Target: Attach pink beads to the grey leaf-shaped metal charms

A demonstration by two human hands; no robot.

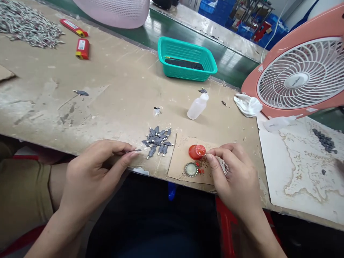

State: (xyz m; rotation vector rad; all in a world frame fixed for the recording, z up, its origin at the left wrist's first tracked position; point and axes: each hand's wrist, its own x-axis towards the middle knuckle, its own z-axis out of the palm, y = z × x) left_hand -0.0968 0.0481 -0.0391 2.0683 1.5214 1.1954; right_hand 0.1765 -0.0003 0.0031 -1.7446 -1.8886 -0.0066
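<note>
My left hand (99, 172) pinches a small dark grey piece (137, 150) between thumb and forefinger, beside a loose pile of grey leaf-shaped pieces (157, 138) with pale tips. My right hand (235, 175) is closed in a pinch at the edge of a red cap (194, 152); a tiny pale tip shows at the fingers, too small to name. Below the red cap lies a bottle cap (191, 169) with a pale inside, and small red bits (201, 171) beside it. These sit on a cardboard piece (178, 161) scattered with tiny brown grains.
A white squeeze bottle (197, 106) stands behind the cardboard. Farther back is a green basket (188, 73). A pink fan (298, 75), a crumpled white cloth (247, 104) and a stained white sheet (292, 179) are at right. Two red-and-yellow packs (82, 49) lie at far left.
</note>
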